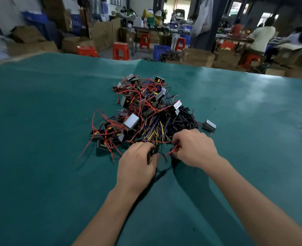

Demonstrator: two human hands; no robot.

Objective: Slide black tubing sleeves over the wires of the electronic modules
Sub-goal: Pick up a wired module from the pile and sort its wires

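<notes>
1. A small dark electronic module with thin coloured wires (151, 154) sits in the left hand (137, 164), whose fingers curl round it at the near edge of the heap; how much of it is covered by sleeve cannot be told.
2. The right hand (194, 148), just beside the left, has its fingers bent downward and pinches red wire ends with yellow tips (176, 149); a red strand runs between the two hands.
3. Directly beyond the right hand lies a loose pile of short black tubing sleeves (180, 119).
4. Beyond the left hand spreads a tangled heap of small metal-cased modules with red, blue and yellow leads (137, 107), touching the sleeve pile.
5. One grey metal-cased module (209, 125) lies apart, further out to the right of the right hand.
6. Everything rests on a teal-green cloth table cover (49, 121), slightly creased, with soft light patches far right.
7. Past the table's far edge the room holds brown cardboard boxes (198, 56), red plastic stools (121, 50), a blue crate (160, 50), and seated people at work tables (262, 37), all blurred.
</notes>
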